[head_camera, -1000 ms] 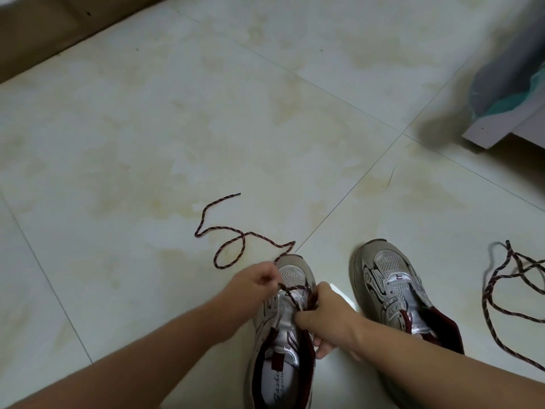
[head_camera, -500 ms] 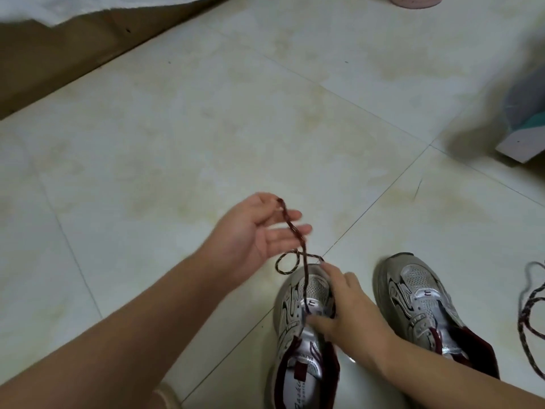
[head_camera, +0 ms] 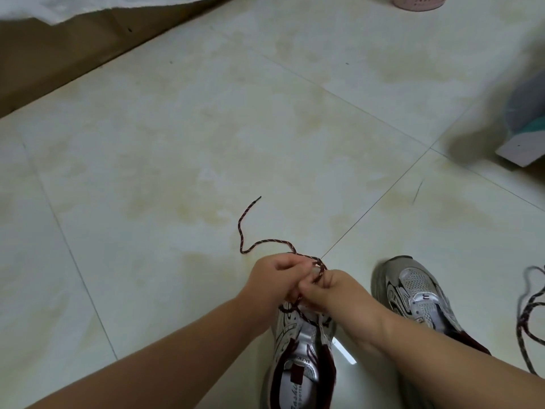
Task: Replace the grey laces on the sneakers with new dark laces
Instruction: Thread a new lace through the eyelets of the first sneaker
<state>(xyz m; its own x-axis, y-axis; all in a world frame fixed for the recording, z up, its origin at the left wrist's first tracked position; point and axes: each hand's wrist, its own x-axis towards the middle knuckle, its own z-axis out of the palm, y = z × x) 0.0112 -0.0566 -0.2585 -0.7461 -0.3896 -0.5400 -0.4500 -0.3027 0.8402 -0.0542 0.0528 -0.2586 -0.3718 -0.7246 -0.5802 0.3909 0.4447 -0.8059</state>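
Two silver-and-maroon sneakers stand on the tiled floor. The left sneaker (head_camera: 298,352) is below my hands, its toe hidden by them. The right sneaker (head_camera: 418,293) sits beside it, unlaced. A dark maroon speckled lace (head_camera: 244,231) runs from the left sneaker's eyelets up through my hands and trails onto the floor ahead. My left hand (head_camera: 274,278) and my right hand (head_camera: 330,290) press together over the toe, both pinching this lace. A second dark lace (head_camera: 528,317) lies loose at the right edge.
A brown bed base (head_camera: 59,60) with white bedding borders the upper left. A pink basket (head_camera: 418,1) stands at the top. A grey and teal bag (head_camera: 525,131) lies at the right. A tile seam runs diagonally ahead of the sneakers.
My left hand has come down from its raised open pose and closed against my right hand over the sneaker's toe. The lace's free end now lies stretched out on the floor ahead.
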